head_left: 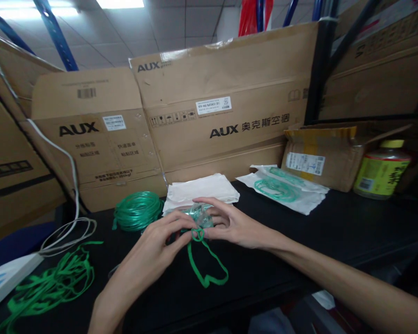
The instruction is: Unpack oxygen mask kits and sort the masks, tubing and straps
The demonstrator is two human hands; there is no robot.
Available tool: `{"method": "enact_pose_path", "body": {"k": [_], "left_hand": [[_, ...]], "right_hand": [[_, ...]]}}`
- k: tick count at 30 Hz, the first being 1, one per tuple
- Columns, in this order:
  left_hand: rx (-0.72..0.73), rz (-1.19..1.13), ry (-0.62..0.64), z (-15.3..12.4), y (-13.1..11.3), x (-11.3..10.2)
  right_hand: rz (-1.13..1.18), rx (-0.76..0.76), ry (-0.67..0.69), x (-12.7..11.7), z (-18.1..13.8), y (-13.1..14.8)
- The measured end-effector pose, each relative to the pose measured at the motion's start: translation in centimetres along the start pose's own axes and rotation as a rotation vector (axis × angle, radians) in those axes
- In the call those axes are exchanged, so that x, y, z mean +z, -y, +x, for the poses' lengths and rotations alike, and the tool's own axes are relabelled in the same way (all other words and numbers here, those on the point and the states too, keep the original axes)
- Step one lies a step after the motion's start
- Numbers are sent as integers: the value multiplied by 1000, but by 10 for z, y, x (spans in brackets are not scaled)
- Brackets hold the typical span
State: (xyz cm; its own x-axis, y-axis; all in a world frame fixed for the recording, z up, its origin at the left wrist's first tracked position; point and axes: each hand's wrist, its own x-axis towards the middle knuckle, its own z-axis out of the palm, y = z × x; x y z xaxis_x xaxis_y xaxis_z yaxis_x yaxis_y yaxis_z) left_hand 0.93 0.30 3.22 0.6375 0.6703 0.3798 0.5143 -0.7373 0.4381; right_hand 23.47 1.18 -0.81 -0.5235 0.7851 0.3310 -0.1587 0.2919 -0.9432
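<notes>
Both my hands meet over a black table (334, 232). My left hand (149, 255) pinches a green strap (205, 266) where it is looped into a small knot, and the rest of the strap hangs down in a loop on the table. My right hand (230, 225) grips a clear plastic part (198, 213) with green tubing, pressed against that knot. A stack of white pouches (202, 190) lies just behind my hands.
A coil of green tubing (137, 211) lies left of the hands, loose green straps (52, 285) at the front left, a white cable (69, 227) beside them. Packed items in white pouches (285, 188), an open carton (320, 155) and a yellow-lidded jar (381, 169) stand right. Cardboard boxes (226, 102) wall the back.
</notes>
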Motion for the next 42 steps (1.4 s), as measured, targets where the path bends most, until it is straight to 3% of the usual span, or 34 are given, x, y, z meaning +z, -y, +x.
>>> {"method": "enact_pose_path", "body": {"k": [17,26,33,37,40,42], "left_hand": [[18,16,-19,0,-2,3],[72,226,-60,-4,2,-1],[-20,378,-167,-17,38,-32],[-173,386,-245,-30,57,-54],[-283,289,-216,-31,49,-53],[-282,182,-161,-25,34,-42]], "right_hand": [[-39,-12,-12,3,-2,-2],[-108,-27,38,3,-7,10],[-221,-43,-20,-2,-9,13],[-234,-80,-66,-7,-10,16],[-234,-58,-54,-7,-10,15],[-232,-51,-39,-5,-10,12]]}}
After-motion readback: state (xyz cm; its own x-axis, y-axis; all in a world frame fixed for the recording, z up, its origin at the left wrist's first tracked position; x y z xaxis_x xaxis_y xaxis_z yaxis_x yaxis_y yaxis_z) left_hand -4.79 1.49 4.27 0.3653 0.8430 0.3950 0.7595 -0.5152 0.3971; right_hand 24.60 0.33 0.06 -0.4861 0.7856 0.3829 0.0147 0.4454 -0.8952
